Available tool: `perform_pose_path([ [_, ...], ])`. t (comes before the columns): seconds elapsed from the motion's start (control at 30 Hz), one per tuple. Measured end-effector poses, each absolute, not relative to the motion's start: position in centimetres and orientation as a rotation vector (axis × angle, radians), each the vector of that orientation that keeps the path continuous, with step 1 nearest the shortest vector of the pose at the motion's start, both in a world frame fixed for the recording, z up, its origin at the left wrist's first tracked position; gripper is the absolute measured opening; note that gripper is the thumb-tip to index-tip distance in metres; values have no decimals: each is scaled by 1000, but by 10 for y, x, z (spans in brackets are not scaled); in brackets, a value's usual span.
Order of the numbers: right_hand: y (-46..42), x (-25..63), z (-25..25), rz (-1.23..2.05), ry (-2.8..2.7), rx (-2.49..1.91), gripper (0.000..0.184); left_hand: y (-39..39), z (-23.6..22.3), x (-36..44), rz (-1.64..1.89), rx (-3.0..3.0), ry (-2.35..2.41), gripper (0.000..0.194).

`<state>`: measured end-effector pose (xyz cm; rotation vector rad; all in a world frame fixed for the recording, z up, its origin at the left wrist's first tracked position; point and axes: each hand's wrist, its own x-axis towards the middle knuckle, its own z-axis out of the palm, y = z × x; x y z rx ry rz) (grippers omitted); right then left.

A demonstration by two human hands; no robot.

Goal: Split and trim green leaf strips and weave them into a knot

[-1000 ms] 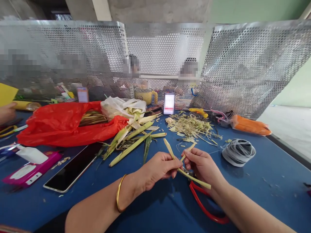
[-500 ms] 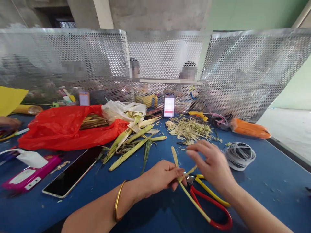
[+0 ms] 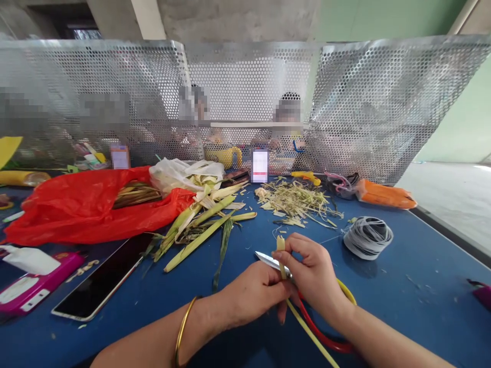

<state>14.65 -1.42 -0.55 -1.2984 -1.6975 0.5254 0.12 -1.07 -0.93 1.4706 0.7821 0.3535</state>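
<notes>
Between both hands stands a pale yellow strip of dried leaf [image 3: 281, 246], its long tail running down toward the lower right. My left hand [image 3: 255, 294], with a gold bangle [image 3: 183, 327] on the wrist, pinches the strip from below. The thumb and fingers of my right hand [image 3: 312, 271] are closed on its upper end. Under the hands lie scissors [image 3: 266, 259] with red and yellow handles, their blades pointing to the upper left. Pale leaf stalks [image 3: 197, 243] lie to the left of the hands, and a heap of shreds [image 3: 293, 199] is beyond them.
A red plastic bag [image 3: 80, 204] with dried leaves lies at left, near a black phone [image 3: 103, 281] and a magenta power strip [image 3: 42, 281]. At right are a spool of white thread [image 3: 368, 237] and an orange packet [image 3: 385, 194]. A perforated metal screen [image 3: 249, 82] stands behind.
My right hand has come in from the right and closed on the upper end of the strip. The scissor blades now show beyond my left hand. The view has shifted slightly.
</notes>
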Motion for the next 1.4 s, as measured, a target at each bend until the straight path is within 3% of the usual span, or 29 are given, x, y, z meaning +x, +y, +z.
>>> perform_pose_path([
  [0.2, -2, 170, 5, 271, -1757, -1256, 19, -4, -11, -1, 537, 1238, 882, 52],
  [0.27, 4, 180, 4, 217, -1612, -1370, 26, 0, -10, -3, 598, 1175, 915, 58],
  [0.43, 13, 183, -6, 808, -1458, -1506, 50, 9, -12, -8, 657, 1151, 922, 56],
  [0.57, 5, 167, -9, 1314, -1375, -1317, 45, 8, -17, -8, 616, 1190, 947, 39],
  [0.7, 1, 159, -11, 1408, -1202, -1265, 39, 4, -18, -6, 532, 1148, 890, 32],
  [0.83, 5, 173, -3, 1049, -1284, -1355, 39, 6, -14, -7, 661, 995, 888, 34],
  [0.97, -2, 188, 15, -27, -1576, -1289, 20, 14, -13, -11, 810, 813, 822, 34],
  [1.03, -8, 185, 16, -306, -1952, -1060, 14, 17, -13, -12, 853, 765, 749, 31],
  [1.13, -14, 169, 6, -467, -2480, -790, 31, 19, -14, -12, 876, 756, 711, 25],
  [1.23, -14, 155, -6, -558, -2615, -753, 44, 19, -17, -10, 887, 747, 738, 27],
  [1.4, -17, 151, -12, -425, -2530, -739, 42, 15, -19, -6, 905, 732, 804, 29],
])
